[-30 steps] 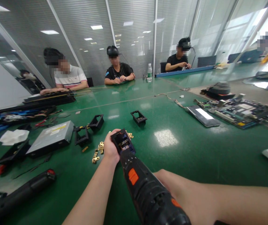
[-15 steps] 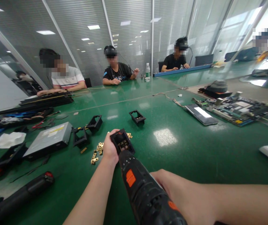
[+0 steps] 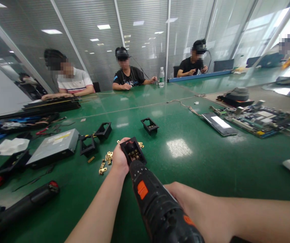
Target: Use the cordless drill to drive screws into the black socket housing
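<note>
My left hand [image 3: 121,157] is closed around a black plastic socket housing [image 3: 125,147], tilted so its open side faces me. Brass terminals show inside its cavity. My right hand [image 3: 177,190] grips a black cordless drill [image 3: 157,206] with orange switches; its handle is mostly out of sight. The drill's nose points into the housing, and its bit tip is hidden. Loose brass strips [image 3: 106,160] lie on the table beside my left hand. Similar black housings [image 3: 103,131] stand further left, and another housing [image 3: 150,126] with brass inside sits beyond my hands.
On the left lie a silver disc drive [image 3: 55,146], a white tissue [image 3: 12,146] and a black tool handle [image 3: 30,204]. To the right are a phone [image 3: 219,124] and circuit boards [image 3: 264,118]. Several people sit across the green table [image 3: 211,162], near a water bottle [image 3: 162,77].
The view has shifted slightly. My hands keep the same hold on the housing and drill. Across the table, the middle person's raised hand has come down beside the bottle.
</note>
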Demonstrator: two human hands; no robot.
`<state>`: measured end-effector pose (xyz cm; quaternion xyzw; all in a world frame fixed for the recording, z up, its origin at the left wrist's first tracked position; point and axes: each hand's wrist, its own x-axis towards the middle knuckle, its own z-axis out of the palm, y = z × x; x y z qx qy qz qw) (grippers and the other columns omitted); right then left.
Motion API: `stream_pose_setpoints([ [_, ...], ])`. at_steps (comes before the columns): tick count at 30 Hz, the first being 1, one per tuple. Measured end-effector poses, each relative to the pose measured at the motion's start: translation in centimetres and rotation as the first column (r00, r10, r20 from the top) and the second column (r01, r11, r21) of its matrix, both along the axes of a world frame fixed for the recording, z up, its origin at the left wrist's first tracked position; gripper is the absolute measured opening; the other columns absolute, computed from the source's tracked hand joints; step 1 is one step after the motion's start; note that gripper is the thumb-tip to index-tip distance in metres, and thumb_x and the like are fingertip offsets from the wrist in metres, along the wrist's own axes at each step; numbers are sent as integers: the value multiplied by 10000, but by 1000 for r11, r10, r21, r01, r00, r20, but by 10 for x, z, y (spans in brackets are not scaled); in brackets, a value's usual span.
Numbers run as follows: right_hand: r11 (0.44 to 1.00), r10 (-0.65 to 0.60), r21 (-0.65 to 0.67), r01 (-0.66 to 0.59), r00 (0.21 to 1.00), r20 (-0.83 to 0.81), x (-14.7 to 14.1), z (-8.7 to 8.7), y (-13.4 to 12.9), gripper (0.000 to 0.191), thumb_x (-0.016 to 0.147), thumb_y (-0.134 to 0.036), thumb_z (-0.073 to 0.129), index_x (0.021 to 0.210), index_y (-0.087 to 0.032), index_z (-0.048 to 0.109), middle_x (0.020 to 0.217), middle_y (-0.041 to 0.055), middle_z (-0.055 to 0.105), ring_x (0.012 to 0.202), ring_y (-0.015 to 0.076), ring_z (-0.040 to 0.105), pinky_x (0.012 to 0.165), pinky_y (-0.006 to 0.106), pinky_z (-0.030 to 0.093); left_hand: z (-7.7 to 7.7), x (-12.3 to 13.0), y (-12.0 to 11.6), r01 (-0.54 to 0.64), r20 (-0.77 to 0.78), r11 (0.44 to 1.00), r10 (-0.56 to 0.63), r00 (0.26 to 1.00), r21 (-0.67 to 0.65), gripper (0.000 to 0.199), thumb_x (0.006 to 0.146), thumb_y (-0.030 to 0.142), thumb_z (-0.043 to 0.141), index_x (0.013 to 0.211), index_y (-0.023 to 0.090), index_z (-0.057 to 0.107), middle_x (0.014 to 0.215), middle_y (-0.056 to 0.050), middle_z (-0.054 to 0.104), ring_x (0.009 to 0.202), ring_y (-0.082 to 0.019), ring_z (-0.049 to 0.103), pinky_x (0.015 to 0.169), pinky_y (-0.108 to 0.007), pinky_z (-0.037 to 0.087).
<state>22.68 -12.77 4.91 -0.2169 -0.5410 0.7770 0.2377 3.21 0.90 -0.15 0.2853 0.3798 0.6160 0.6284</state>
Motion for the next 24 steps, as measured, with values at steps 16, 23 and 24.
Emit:
stream_pose_setpoints([
  [16,993,39,116,-36,999,-18,1,-4,4,365,549,-188,886,717,-124,569,642,-39,537,589,96,457,519,207,383,0,-1,-3,-9,-36,1000,10,999,14,79,699,203,533,759,191,584,625,-24,623,534,-211,621,516,-329,518],
  [23,986,43,164,-35,998,-43,0,-3,5,355,617,-271,855,677,-154,525,597,-56,464,567,87,411,521,198,375,-2,-2,-1,-12,-20,1000,12,1000,0,82,712,230,548,775,194,586,640,-21,626,539,-212,628,521,-328,511],
  [24,980,59,191,-46,997,-59,0,-2,6,374,640,-303,840,635,-165,493,575,-58,436,553,85,399,531,203,385,-2,-2,-1,-9,-23,1000,9,1000,6,78,708,229,552,770,193,584,639,-20,625,537,-210,626,519,-323,507],
])
